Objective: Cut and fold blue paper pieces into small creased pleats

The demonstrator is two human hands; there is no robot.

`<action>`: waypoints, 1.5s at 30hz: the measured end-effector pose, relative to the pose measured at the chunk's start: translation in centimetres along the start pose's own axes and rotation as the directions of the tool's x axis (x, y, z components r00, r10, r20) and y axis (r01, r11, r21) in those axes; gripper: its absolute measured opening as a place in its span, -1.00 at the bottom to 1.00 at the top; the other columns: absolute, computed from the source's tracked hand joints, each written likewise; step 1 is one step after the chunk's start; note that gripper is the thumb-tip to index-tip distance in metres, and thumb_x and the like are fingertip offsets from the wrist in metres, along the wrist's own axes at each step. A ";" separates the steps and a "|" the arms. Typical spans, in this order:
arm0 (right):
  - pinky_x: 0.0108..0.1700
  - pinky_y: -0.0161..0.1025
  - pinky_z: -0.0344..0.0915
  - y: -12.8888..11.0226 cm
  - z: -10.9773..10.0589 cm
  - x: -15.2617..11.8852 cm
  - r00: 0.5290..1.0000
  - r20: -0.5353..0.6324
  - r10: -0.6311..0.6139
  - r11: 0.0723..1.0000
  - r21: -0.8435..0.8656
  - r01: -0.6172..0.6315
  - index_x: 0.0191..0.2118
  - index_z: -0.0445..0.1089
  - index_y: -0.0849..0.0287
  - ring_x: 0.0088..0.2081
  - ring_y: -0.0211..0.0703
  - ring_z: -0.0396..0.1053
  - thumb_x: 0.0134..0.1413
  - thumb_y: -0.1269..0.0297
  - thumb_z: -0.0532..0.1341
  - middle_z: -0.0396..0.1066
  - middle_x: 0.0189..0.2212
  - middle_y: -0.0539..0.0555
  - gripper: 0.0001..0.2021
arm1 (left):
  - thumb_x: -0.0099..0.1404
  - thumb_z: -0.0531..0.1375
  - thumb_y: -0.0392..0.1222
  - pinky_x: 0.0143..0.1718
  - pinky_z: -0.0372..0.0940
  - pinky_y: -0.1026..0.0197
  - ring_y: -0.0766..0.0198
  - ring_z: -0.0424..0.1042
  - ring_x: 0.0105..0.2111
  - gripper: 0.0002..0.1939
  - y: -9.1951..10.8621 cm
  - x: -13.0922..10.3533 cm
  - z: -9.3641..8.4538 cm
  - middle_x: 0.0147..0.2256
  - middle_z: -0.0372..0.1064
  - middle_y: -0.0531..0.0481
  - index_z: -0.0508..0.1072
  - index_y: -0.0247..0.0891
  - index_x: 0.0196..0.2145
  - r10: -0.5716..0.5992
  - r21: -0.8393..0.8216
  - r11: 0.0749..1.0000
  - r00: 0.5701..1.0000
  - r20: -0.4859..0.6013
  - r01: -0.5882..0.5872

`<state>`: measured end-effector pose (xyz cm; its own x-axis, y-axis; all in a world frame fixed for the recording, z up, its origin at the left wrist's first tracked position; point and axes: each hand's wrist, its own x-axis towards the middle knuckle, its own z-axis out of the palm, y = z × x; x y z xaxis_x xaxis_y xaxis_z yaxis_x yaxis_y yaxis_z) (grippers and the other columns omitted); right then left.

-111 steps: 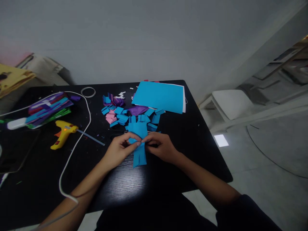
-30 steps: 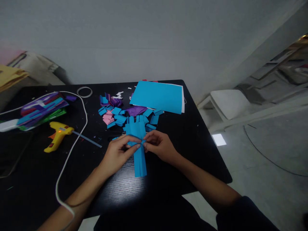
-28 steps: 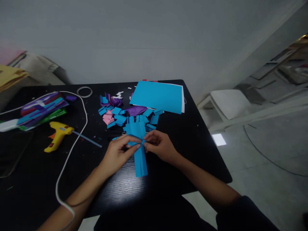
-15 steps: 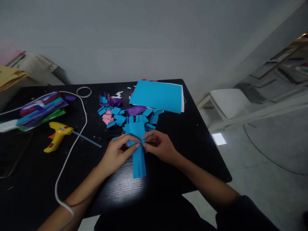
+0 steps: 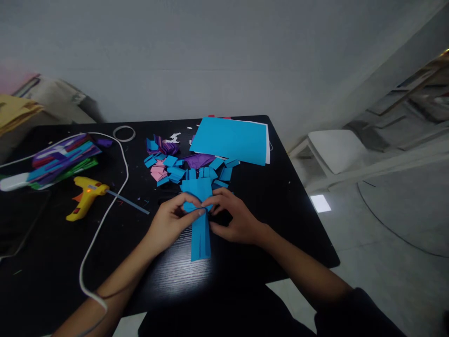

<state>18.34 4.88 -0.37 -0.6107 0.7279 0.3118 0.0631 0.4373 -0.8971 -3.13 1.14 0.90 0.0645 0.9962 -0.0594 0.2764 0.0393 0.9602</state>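
A folded strip of blue paper point(image 5: 200, 236) with slits in its lower part is held above the black table. My left hand point(image 5: 173, 217) pinches its middle between thumb and index finger, from the left. From the right, the index finger of my right hand point(image 5: 236, 215) presses on the same fold, while its thumb sits lower by the strip's right edge. Just beyond the strip lie small folded blue paper pieces point(image 5: 175, 173) and some pink paper pieces point(image 5: 159, 172). What the fingertips cover at the fold is hidden.
At left, a yellow glue gun point(image 5: 84, 196) with a glue stick lies near a white cord point(image 5: 101, 224) that crosses my left forearm. Blue sheets point(image 5: 229, 140) lie at the back, a tape ring point(image 5: 124, 134) and bagged coloured paper point(image 5: 66, 159) further left. A white stool point(image 5: 336, 147) stands right.
My right thumb has moved down and away from its index finger, which has shifted left over the fold. The strip's lower end has swung slightly left. My left hand keeps its pinch.
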 end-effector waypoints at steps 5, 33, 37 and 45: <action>-0.02 -0.11 0.52 0.7 0.4 -0.1 0.972 -0.122 -0.201 0.965 -0.192 0.176 -0.10 0.52 0.05 -0.08 -0.14 0.44 0.06 0.55 0.32 0.26 0.06 0.14 -0.69 | 0.22 0.39 -0.06 -0.55 0.21 0.34 0.35 0.31 -0.53 -0.79 0.5 0.1 0.2 -0.44 0.41 0.06 0.52 -0.22 -0.32 -0.027 -0.082 0.996 1.000 0.001 0.027; -0.22 -0.35 0.54 0.6 0.5 -0.3 0.972 -0.224 -0.075 0.997 -0.053 0.064 -0.14 0.59 0.13 -0.32 -0.21 0.63 0.12 0.32 0.43 0.66 -0.27 0.05 -0.83 | 0.30 0.35 -0.09 -0.56 0.14 0.32 0.39 0.26 -0.56 -0.86 -0.1 -0.2 -0.1 -0.41 0.47 0.06 0.57 -0.20 -0.28 0.152 0.099 0.984 0.987 -0.043 -0.148; -0.21 -0.34 0.56 0.5 0.5 -0.3 0.968 -0.233 -0.094 0.995 -0.063 0.082 -0.15 0.59 0.14 -0.32 -0.21 0.63 0.11 0.32 0.44 0.66 -0.28 0.06 -0.82 | 0.29 0.35 -0.11 -0.57 0.16 0.33 0.39 0.27 -0.57 -0.88 -0.1 -0.3 -0.1 -0.44 0.45 0.08 0.56 -0.19 -0.30 0.170 0.103 0.981 0.984 -0.048 -0.165; -0.17 -0.32 0.56 0.6 0.6 -0.4 0.967 -0.221 -0.127 0.990 -0.094 0.109 -0.13 0.59 0.12 -0.27 -0.20 0.64 0.14 0.30 0.43 0.67 -0.25 0.05 -0.83 | 0.29 0.35 -0.21 -0.53 0.26 0.35 0.38 0.38 -0.55 -0.96 0.4 -0.3 -0.3 -0.41 0.54 0.07 0.60 -0.19 -0.29 0.234 0.126 0.965 0.971 -0.036 -0.228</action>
<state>18.16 4.55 -1.22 -0.4238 0.7652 0.4847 0.0700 0.5612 -0.8247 -3.32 0.91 1.38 0.0931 0.9798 0.1771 0.3727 -0.1992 0.9063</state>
